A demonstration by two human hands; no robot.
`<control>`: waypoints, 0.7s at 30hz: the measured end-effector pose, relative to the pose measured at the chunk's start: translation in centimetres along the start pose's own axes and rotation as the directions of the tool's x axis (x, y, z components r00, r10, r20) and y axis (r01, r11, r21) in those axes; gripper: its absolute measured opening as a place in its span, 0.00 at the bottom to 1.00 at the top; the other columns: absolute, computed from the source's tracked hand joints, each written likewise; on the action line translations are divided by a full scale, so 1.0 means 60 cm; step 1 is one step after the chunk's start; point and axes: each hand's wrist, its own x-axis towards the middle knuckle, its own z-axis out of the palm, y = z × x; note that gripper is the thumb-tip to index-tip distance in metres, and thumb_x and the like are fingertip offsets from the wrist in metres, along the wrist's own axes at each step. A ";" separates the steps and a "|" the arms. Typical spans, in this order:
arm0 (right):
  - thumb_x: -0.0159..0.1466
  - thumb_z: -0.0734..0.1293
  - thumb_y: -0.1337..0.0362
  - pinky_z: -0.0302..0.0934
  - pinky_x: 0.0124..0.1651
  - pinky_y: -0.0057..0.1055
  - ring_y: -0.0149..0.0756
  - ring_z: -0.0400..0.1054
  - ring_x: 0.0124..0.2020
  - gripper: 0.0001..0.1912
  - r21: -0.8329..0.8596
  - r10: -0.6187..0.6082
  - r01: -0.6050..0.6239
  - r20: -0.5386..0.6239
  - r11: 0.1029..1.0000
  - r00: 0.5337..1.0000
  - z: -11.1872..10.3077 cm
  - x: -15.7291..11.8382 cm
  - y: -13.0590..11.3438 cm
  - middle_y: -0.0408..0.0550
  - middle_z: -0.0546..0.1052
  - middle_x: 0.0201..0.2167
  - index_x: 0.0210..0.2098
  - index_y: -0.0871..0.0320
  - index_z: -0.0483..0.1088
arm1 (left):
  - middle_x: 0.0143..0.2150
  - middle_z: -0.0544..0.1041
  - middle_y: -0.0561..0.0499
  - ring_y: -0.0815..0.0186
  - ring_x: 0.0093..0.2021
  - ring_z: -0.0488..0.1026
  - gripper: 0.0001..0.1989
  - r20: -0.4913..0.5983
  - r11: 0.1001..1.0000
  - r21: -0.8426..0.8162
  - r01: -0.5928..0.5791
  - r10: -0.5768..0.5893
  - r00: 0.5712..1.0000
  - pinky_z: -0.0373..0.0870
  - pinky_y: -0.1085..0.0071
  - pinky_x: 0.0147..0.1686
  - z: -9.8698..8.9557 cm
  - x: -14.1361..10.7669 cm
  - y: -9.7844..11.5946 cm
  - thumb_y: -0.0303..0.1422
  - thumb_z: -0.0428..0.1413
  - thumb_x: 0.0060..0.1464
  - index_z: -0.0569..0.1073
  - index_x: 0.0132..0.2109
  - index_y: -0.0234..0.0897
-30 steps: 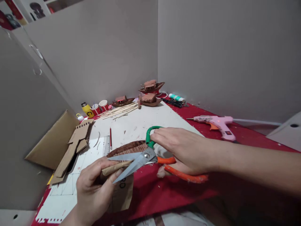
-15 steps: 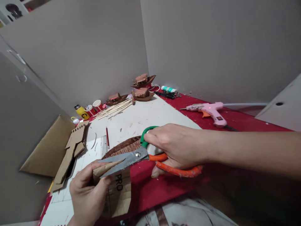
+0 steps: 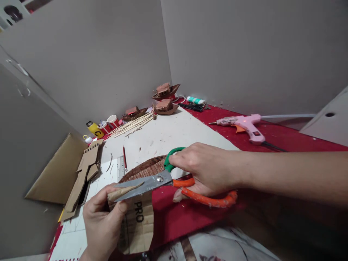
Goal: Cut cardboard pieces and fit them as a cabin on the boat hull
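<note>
My right hand (image 3: pixel 195 170) is closed round the handles of a pair of scissors (image 3: pixel 152 183), one loop green and the other orange. Their blades point left, partly apart, with a narrow strip of brown cardboard (image 3: pixel 122 192) between them. My left hand (image 3: pixel 104 215) pinches that strip at its left end, thumb below and fingers behind. Beneath the blades hangs a cardboard sheet printed "PRO" (image 3: pixel 140 224); whether it joins the strip I cannot tell. Behind the scissors lies a brown ribbed boat hull (image 3: pixel 146 168), partly covered by them and my right hand.
A pink glue gun (image 3: pixel 241 125) lies on the red cloth at right. Model boats (image 3: pixel 165 106) and thin wooden sticks (image 3: pixel 133 125) sit at the back, near cups (image 3: pixel 112 121) and a yellow bottle (image 3: pixel 95 128). Cardboard pieces (image 3: pixel 81 181) and a pencil (image 3: pixel 124 158) are at left.
The scissor blades have drawn closer together on the cardboard strip. Both hands keep their grips, and the view has shifted slightly.
</note>
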 end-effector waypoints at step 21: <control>0.59 0.64 0.41 0.53 0.28 0.31 0.41 0.71 0.27 0.25 -0.009 0.014 -0.014 -0.033 1.000 0.999 0.003 0.008 -0.005 0.51 0.76 0.28 0.33 0.59 0.68 | 0.22 0.77 0.54 0.67 0.23 0.72 0.05 0.059 0.994 -0.060 0.086 -0.083 0.995 0.70 0.77 0.23 0.012 0.013 0.011 0.33 0.65 0.43 0.79 0.27 0.37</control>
